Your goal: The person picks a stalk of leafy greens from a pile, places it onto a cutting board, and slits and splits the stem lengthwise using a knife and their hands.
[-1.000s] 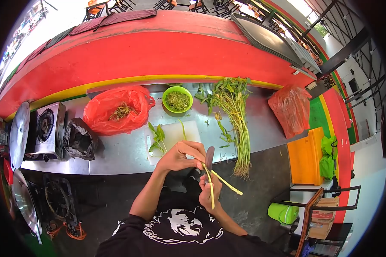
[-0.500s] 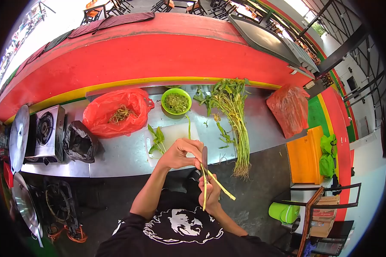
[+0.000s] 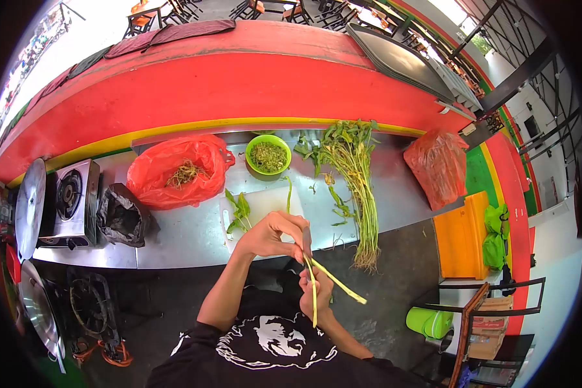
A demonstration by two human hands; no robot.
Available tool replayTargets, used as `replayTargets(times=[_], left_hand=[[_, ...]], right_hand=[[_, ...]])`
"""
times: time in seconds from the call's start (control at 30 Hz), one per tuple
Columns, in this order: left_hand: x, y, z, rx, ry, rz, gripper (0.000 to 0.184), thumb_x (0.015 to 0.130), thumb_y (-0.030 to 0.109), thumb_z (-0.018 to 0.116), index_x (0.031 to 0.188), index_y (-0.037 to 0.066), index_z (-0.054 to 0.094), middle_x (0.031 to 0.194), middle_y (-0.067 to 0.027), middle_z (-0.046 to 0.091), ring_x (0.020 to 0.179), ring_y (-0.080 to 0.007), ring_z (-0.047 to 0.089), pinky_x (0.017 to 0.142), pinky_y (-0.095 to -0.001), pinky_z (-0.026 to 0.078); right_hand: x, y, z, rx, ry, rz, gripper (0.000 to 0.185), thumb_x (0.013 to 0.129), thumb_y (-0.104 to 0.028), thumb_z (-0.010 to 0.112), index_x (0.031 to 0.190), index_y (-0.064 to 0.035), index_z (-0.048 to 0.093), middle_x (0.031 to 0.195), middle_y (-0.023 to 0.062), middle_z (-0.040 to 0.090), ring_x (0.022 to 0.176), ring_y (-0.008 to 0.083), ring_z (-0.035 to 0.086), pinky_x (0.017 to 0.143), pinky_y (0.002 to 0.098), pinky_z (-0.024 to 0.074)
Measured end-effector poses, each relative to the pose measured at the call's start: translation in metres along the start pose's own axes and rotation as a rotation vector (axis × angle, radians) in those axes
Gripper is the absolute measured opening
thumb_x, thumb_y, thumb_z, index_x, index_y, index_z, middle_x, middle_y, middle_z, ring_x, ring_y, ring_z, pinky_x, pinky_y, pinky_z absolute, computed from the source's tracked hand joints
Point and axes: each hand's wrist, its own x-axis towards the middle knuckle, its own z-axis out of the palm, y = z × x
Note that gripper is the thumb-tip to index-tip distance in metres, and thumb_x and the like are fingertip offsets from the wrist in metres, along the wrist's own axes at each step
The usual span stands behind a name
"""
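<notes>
Centrally, a white cutting board (image 3: pixel 265 202) is set on a steel counter (image 3: pixel 174 236) before a red wall (image 3: pixel 239 84); print on cardboard boxes (image 3: pixel 489 326), well right of the board, cannot be read. Nearer than the board, a split green stem (image 3: pixel 346 287) is pinched by the left hand (image 3: pixel 273 235); a knife (image 3: pixel 307 239) is gripped by the closed right hand (image 3: pixel 308 292).

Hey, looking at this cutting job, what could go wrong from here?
The knife blade sits close to the left hand, so a slip could nick it. The split stem is held off the counter, so pieces might fall to the floor. The bundle of greens overhangs the counter; a bump could drag it off.
</notes>
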Motion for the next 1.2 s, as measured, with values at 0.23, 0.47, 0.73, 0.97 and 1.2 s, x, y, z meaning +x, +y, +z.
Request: replayTargets(times=[0.23,0.47,0.73,0.97,1.2], left_hand=[[0.001,-0.004,0.003,0.023,-0.034,-0.017,0.020,0.071,0.018,0.083,0.083,0.005,0.074,0.073,-0.0040,0.066,0.067,-0.0149,0.057,0.063,-0.0289,0.041],[0.004,-0.008,0.008,-0.002,0.006,0.013,0.021,0.074,0.023,0.081,0.083,0.006,0.072,0.075,-0.0053,0.067,0.069,-0.0164,0.059,0.066,-0.0293,0.044],[-0.009,-0.017,-0.002,0.152,0.052,-0.057,0.019,0.078,0.022,0.079,0.080,0.006,0.069,0.077,-0.0038,0.069,0.074,-0.0166,0.062,0.072,-0.0316,0.044],[-0.003,-0.016,0.003,0.033,0.003,0.024,0.009,0.076,0.013,0.078,0.081,0.010,0.071,0.075,0.0005,0.068,0.072,-0.0132,0.059,0.080,-0.0307,0.039],[-0.007,-0.016,0.000,0.228,0.042,-0.060,0.015,0.076,0.017,0.079,0.086,0.010,0.071,0.080,-0.0001,0.068,0.075,-0.0134,0.058,0.078,-0.0308,0.040]], right_hand=[[0.005,-0.001,-0.004,-0.013,-0.019,-0.067,0.060,0.099,-0.052,0.035,0.089,0.0042,0.054,0.066,0.0046,0.049,0.050,0.0108,0.048,0.045,0.0255,0.0355],[0.006,-0.005,-0.002,-0.012,0.027,-0.018,0.055,0.102,-0.044,0.034,0.088,0.0040,0.056,0.061,0.0039,0.048,0.051,0.0119,0.048,0.048,0.0280,0.0367],[0.000,0.010,-0.010,-0.055,-0.003,-0.100,0.050,0.102,-0.040,0.035,0.088,0.0038,0.056,0.062,0.0067,0.052,0.052,0.0164,0.051,0.049,0.0312,0.0391],[-0.003,0.011,-0.004,-0.044,0.002,-0.005,0.065,0.097,-0.058,0.037,0.087,0.0035,0.053,0.068,0.0032,0.050,0.051,0.0069,0.045,0.045,0.0198,0.0359],[-0.002,0.009,-0.003,-0.034,0.060,-0.018,0.060,0.097,-0.056,0.038,0.086,0.0013,0.052,0.063,0.0014,0.048,0.051,0.0069,0.044,0.045,0.0210,0.0339]])
